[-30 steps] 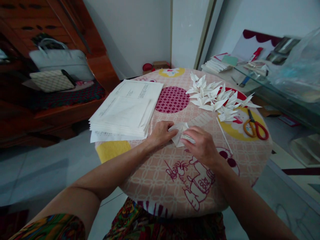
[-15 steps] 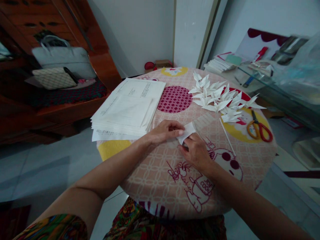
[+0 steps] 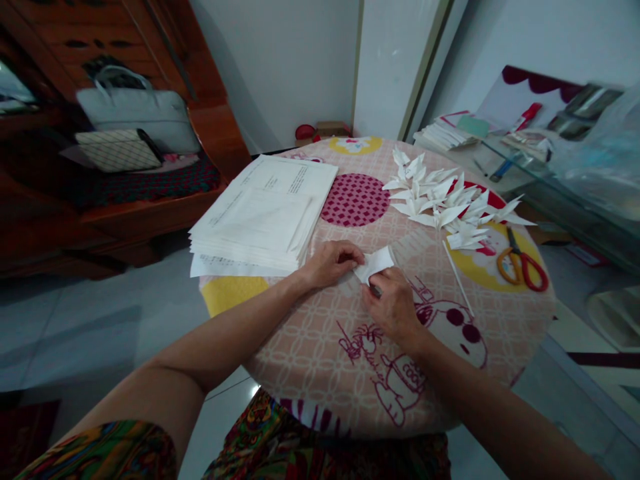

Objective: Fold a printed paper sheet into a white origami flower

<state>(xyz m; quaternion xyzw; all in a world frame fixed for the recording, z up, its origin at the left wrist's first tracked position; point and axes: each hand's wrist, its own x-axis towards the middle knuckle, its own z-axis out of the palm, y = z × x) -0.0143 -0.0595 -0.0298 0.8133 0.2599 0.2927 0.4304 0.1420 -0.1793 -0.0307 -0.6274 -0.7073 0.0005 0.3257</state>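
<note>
A small piece of white folded paper (image 3: 379,261) is held between my two hands, over the near middle of the round table. My left hand (image 3: 334,262) pinches its left corner with thumb and fingertips. On the paper's lower right side, my right hand (image 3: 393,297) has its fingers curled against the edge; its fingertips are partly hidden. Beyond and to the right lies a cluster of folded white paper cranes (image 3: 443,200). Back left of my hands sits a stack of printed white paper sheets (image 3: 260,213).
Scissors (image 3: 521,262) with orange and red handles lie at the table's right, beside a thin white strip (image 3: 459,279). A patterned cloth (image 3: 310,360) covers the table. A glass shelf (image 3: 565,200) stands right; a wooden bench (image 3: 165,207) with bags stands left.
My left fingertips have drawn back toward the paper's left corner, leaving more of its face showing. My right hand stays at the lower edge. The whole view has shifted slightly.
</note>
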